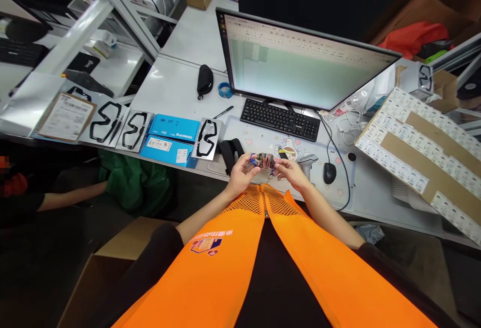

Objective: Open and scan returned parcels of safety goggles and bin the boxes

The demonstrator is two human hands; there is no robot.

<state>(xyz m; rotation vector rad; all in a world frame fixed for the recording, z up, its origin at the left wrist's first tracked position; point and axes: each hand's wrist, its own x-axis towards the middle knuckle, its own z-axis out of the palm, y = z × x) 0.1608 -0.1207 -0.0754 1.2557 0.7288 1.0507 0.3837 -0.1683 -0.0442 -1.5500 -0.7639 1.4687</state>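
My left hand (242,172) and my right hand (291,172) are raised together at the near edge of the white desk (176,92), over my orange mesh vest. Between them they pinch a small shiny object with mirrored, multicoloured surfaces and a blue part (262,160); it looks like a pair of glasses, though it is too small to be sure. Each hand grips one end of it with closed fingers. Just beyond the hands lie a black holder (230,151) and a desk mat with a cartoon print (287,148).
A lit monitor (300,65), black keyboard (280,119) and mouse (329,172) stand ahead. Left lie blue boxes (173,136), packaged black frames (207,137), a clipboard (66,116), a black case (205,80) and blue tape (225,89). Label sheets on cardboard (424,155) lie right. Another person's arm (63,198) is at left.
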